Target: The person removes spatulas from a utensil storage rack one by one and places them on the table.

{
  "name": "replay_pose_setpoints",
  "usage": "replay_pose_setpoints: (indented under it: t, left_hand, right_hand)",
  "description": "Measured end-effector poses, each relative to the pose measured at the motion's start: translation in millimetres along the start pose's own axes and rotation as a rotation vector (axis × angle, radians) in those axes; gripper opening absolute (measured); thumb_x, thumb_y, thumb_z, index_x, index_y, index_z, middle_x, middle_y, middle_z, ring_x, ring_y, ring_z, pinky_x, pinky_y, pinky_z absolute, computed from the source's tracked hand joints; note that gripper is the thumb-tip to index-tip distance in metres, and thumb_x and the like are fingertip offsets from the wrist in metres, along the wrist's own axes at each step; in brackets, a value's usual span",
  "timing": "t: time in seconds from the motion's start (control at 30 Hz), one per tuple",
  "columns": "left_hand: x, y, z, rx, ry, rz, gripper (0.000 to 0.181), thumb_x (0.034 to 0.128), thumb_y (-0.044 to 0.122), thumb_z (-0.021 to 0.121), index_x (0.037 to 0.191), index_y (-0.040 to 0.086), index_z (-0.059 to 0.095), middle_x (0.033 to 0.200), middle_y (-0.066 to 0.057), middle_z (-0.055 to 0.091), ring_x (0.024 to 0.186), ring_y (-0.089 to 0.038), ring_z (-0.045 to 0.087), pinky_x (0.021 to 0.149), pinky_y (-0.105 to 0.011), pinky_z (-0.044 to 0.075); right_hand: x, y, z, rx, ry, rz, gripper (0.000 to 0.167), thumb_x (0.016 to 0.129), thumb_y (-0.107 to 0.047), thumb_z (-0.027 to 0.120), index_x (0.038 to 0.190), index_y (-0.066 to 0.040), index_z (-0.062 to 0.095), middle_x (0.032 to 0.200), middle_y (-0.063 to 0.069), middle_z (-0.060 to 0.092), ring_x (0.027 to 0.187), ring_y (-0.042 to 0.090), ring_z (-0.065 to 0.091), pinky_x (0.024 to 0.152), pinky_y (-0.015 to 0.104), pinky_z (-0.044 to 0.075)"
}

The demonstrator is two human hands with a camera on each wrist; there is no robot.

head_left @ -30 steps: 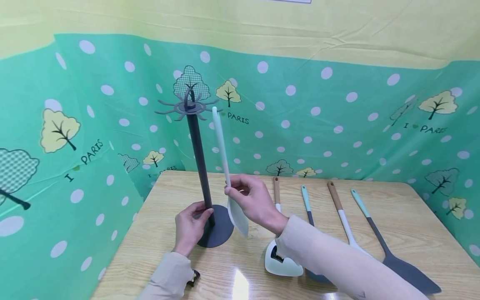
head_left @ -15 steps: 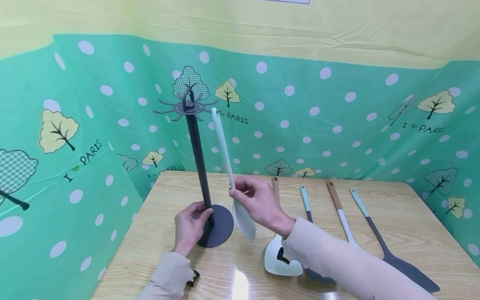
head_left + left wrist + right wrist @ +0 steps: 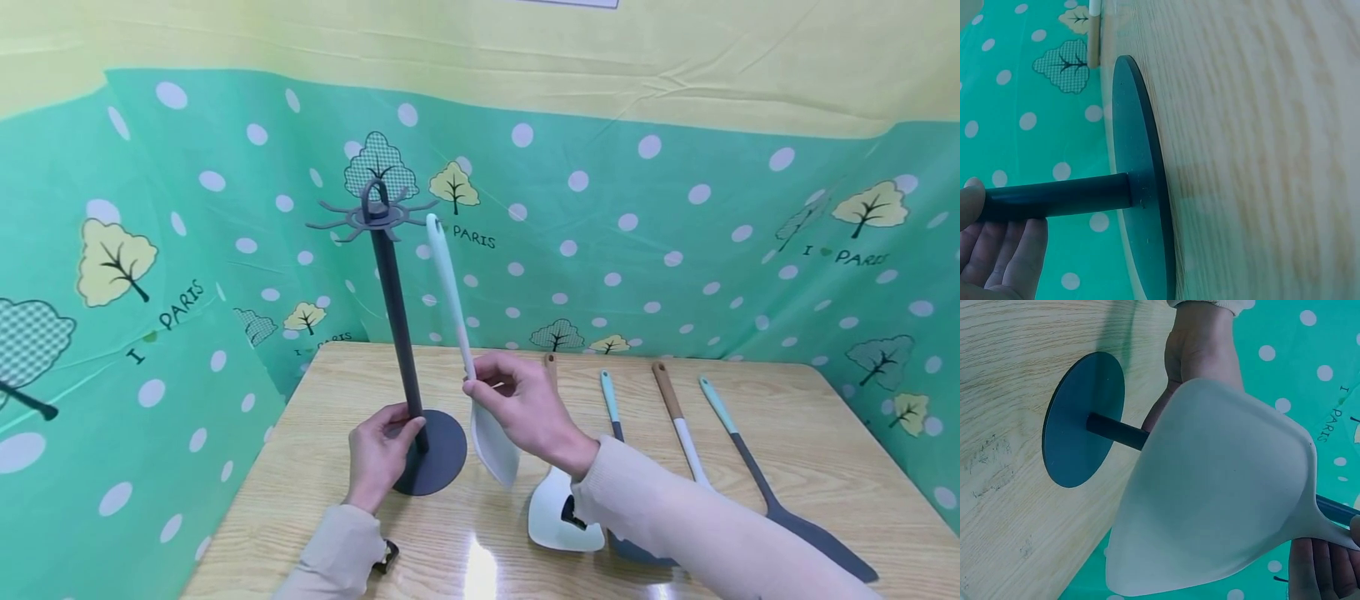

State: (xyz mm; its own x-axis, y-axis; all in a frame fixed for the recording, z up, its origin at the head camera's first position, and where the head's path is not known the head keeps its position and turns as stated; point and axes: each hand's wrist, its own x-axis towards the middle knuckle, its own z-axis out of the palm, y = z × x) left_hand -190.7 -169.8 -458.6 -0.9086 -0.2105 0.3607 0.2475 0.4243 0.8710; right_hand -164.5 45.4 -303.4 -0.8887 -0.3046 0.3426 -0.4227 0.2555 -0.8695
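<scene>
My left hand [image 3: 384, 454] grips the black pole [image 3: 397, 325] of an upright utensil stand low down, just above its round base [image 3: 438, 462]. Several curved hooks [image 3: 341, 223] spread from the stand's top under a loop. My right hand [image 3: 525, 408] pinches a pale spatula [image 3: 495, 442] near the bottom of its mint handle [image 3: 447, 283], with the blade hanging down. The handle's upper end is right by a hook on the stand's right side; whether the hook is through its hole I cannot tell. In the right wrist view the wide blade [image 3: 1216, 487] covers part of the pole.
Right of the stand, several utensils lie on the wooden table [image 3: 315, 500]: a white turner [image 3: 555, 517] partly under my right arm, one with a mint handle [image 3: 611, 396], one with a brown handle [image 3: 667, 387], and a dark turner [image 3: 813, 542]. A patterned cloth hangs behind.
My right hand has shifted slightly right and down, swinging the spatula's blade to the right while its handle end stays near the hook. The left hand stays on the pole.
</scene>
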Motion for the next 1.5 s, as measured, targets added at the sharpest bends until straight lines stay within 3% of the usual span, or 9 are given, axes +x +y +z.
replay_pose_setpoints:
  t: [0.67,0.9,1.13,1.5]
  left_hand:
    - [0.0,-1.0,0.6,0.005,0.007,-0.009,0.018,0.0805,0.011,0.078,0.098,0.009,0.074,0.090,-0.004,0.072,0.084,-0.018,0.070,0.074,-0.034,0.057]
    - [0.1,-0.5,0.4,0.005,0.003,-0.015,0.017,0.0809,0.012,0.078,0.098,0.010,0.074,0.090,-0.004,0.072,0.084,-0.017,0.070,0.074,-0.032,0.057]
    - [-0.4,0.7,0.1,0.003,-0.005,-0.010,0.018,0.0816,0.013,0.077,0.098,0.010,0.073,0.091,-0.004,0.072,0.085,-0.018,0.070,0.075,-0.031,0.057]
    - [-0.9,0.9,-0.2,-0.021,-0.003,-0.006,0.017,0.0814,0.012,0.077,0.097,0.009,0.073,0.090,-0.005,0.072,0.083,-0.018,0.070,0.074,-0.031,0.057]
  right_hand:
    - [-5.9,-2,-12,0.025,0.088,0.023,0.007,0.087,0.000,0.067,0.094,0.001,0.068,0.089,0.011,0.065,0.081,0.025,0.064,0.072,0.031,0.056]
    - [-1.0,36,-9,0.009,0.125,0.022,0.004,0.087,-0.011,0.070,0.091,-0.008,0.070,0.085,0.004,0.066,0.076,0.018,0.063,0.069,0.031,0.056]
    - [1.3,51,-5,0.066,0.134,0.117,0.006,0.086,-0.012,0.072,0.088,-0.007,0.069,0.084,0.006,0.065,0.073,0.021,0.065,0.065,0.031,0.058]
    - [-0.3,64,2,0.119,0.110,0.295,0.007,0.088,-0.011,0.069,0.094,-0.007,0.066,0.084,0.010,0.063,0.074,0.022,0.066,0.068,0.038,0.059]
